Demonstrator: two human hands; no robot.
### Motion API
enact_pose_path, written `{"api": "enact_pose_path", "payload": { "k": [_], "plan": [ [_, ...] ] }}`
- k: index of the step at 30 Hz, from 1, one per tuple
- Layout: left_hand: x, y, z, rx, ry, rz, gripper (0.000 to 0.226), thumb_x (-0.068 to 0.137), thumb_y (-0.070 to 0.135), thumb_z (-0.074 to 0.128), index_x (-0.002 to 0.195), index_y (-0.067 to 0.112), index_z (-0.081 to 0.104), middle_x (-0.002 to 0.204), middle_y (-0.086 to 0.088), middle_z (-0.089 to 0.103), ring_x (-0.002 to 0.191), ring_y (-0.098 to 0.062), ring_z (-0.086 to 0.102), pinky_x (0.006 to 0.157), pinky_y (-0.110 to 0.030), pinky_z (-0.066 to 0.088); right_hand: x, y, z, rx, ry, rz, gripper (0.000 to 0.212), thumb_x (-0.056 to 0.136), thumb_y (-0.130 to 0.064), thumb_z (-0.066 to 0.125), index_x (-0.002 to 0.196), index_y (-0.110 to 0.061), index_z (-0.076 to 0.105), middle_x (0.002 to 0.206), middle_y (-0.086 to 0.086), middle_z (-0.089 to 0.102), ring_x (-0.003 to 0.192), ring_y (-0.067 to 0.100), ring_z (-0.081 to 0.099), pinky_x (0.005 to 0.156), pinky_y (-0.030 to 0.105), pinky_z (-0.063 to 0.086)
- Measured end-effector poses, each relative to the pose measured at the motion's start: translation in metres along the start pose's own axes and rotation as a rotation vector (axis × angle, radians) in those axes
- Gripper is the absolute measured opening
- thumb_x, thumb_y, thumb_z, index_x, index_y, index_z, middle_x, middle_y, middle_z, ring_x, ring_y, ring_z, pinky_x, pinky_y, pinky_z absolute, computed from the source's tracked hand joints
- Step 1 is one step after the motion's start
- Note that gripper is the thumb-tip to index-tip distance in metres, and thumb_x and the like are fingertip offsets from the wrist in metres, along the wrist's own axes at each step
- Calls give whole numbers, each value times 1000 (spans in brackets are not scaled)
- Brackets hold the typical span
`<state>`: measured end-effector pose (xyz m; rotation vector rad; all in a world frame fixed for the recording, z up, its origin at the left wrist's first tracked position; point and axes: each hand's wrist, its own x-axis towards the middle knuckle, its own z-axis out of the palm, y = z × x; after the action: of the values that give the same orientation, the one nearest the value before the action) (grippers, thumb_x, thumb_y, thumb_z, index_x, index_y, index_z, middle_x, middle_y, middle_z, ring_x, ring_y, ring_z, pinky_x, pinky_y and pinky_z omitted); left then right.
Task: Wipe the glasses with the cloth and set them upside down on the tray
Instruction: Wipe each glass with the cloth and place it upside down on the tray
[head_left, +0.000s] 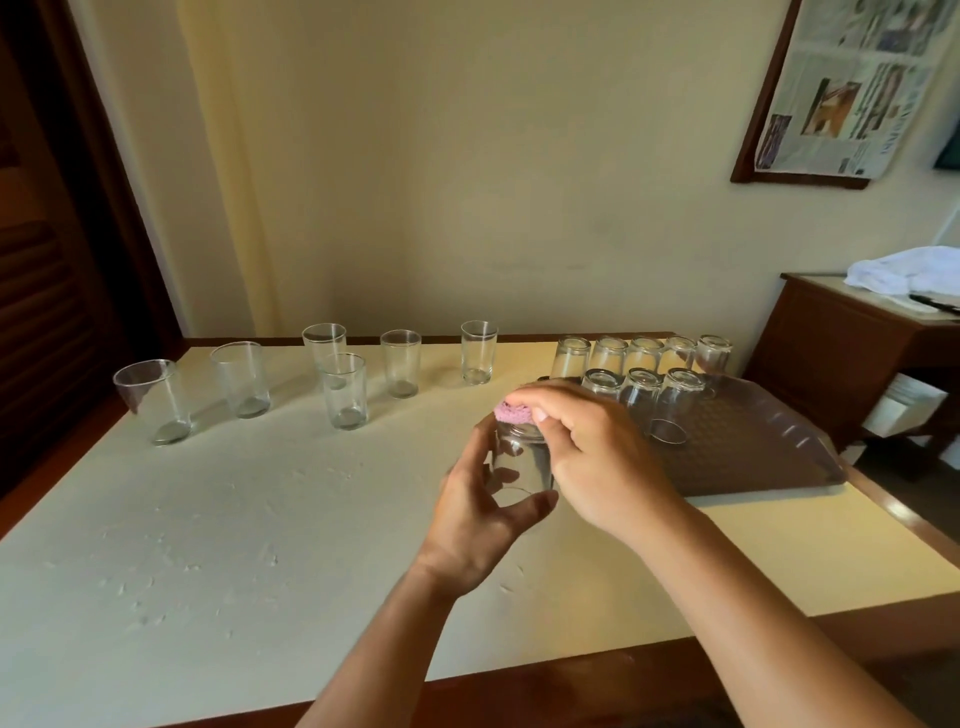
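Note:
My left hand (480, 506) grips a clear glass (519, 462) above the table, fingers and thumb curled round its side. My right hand (587, 447) pinches a small pink cloth (511, 413) and presses it onto the top of that glass. Several clear glasses stand upright in a loose row at the back left of the table, among them one at the far left (153, 400) and one near the middle (478, 352). On the brown tray (753, 457) at the right, several glasses (644, 374) stand upside down in two rows.
The table has a cream top (260, 519) with a wooden rim and stands against the wall. A wooden side table (841, 353) with a white cloth on it stands at the right. A dark wooden door is at the left.

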<state>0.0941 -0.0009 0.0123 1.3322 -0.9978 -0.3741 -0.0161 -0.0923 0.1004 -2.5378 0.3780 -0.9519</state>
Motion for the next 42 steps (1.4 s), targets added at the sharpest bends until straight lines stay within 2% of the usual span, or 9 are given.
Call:
{"api": "enact_pose_path", "payload": {
  "k": [8,14,20,24,28,33,36,39,42],
  "plan": [
    [-4,-1,2,-27,-21,17,77,80,17,87,147,26,49,130,4,65,117,-27,61,100,-45,55,-7,7,-2,-30,52,3,37,100,4,51,123,-17,71,121,-7,69,112,8,62,99,24,52],
    [-3,-7,-10,-34,-7,-8,74,81,12,88,143,34,53,129,12,66,119,-19,61,98,-30,53,-22,10,-7,31,-9,-69,39,98,9,54,123,-15,72,117,-12,67,111,-2,57,97,6,44],
    [0,-7,0,-39,-47,-29,76,80,6,88,144,29,53,123,3,66,106,-26,63,93,-38,57,-20,8,6,32,13,-29,40,99,6,53,127,-16,70,126,-7,67,115,4,59,103,15,47],
    [0,-10,-5,-34,-57,-45,76,81,6,88,143,31,54,120,10,67,105,-14,63,89,-25,54,-23,22,-9,17,1,-6,38,100,4,54,126,-19,71,121,-7,69,111,1,59,98,16,50],
    [3,-6,10,-10,-112,-47,76,79,15,89,145,29,54,123,6,66,107,-24,63,92,-34,56,-15,29,-9,-3,7,83,35,104,-3,50,127,-20,71,124,-8,69,113,6,61,100,19,49],
    [9,-7,12,-42,-106,-35,75,81,6,88,144,29,54,124,8,66,110,-18,61,90,-26,54,-29,37,-19,58,34,16,35,101,3,54,122,-18,72,118,-9,70,110,1,62,96,14,50],
    [8,-6,27,-77,-134,-62,72,82,7,87,142,31,56,120,8,67,108,-23,63,92,-32,56,-23,49,-23,27,62,108,35,103,0,52,123,-20,73,122,-8,70,113,3,62,99,24,53],
    [15,-5,41,-118,-115,-70,73,78,14,88,141,29,55,121,-1,66,104,-35,65,91,-45,59,-31,44,-17,77,89,58,38,102,2,52,129,-18,70,133,-7,67,124,4,60,106,20,48],
    [27,-7,50,-178,-87,-106,66,83,4,85,139,23,56,123,-11,67,106,-33,68,87,-34,60,-47,65,-30,160,116,93,36,103,1,52,129,-17,70,131,-7,68,123,0,60,105,16,47]
  ]
}}
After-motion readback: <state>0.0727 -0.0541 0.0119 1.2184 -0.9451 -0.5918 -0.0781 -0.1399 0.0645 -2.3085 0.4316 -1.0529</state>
